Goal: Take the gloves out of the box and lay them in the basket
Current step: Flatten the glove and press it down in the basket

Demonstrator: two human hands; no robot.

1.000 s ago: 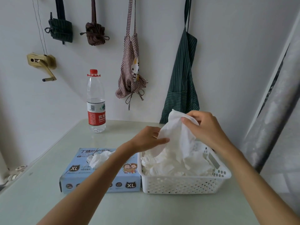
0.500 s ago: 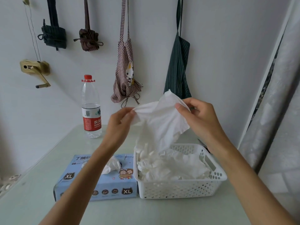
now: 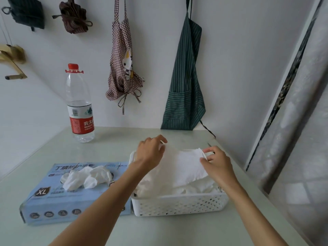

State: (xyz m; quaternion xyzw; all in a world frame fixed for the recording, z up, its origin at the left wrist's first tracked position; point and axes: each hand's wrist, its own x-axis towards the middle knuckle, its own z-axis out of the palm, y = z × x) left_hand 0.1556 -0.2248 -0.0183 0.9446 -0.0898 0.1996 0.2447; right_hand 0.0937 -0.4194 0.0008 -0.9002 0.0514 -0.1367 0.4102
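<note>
Left hand (image 3: 150, 153): grip closed in a pinch on the far left edge of a white glove (image 3: 184, 166), fingers curled over it, above the far left part of the basket.

Right hand (image 3: 217, 163): grip closed in a pinch on the right, cuff end of the same glove, thumb and fingertips together on the rolled edge.

Glove: spread flat between the two hands, low over the heap in the basket, and seems to touch it.

Basket (image 3: 179, 204): white plastic, perforated walls, standing on the counter (image 3: 110, 151) just right of the box, sides nearly touching. Contents: a heap of crumpled white gloves (image 3: 198, 188) reaching about to the rim.

Box (image 3: 53, 196): pale blue carton marked XL, lying flat on the counter. Contents: a tuft of white gloves (image 3: 87, 177) sticking out of the top slot.

Also on the counter: a clear water bottle (image 3: 79, 105), red cap and label, upright at the back left.

On the wall: a checked apron (image 3: 122, 68) and a green striped apron (image 3: 184, 86), both hanging.
</note>
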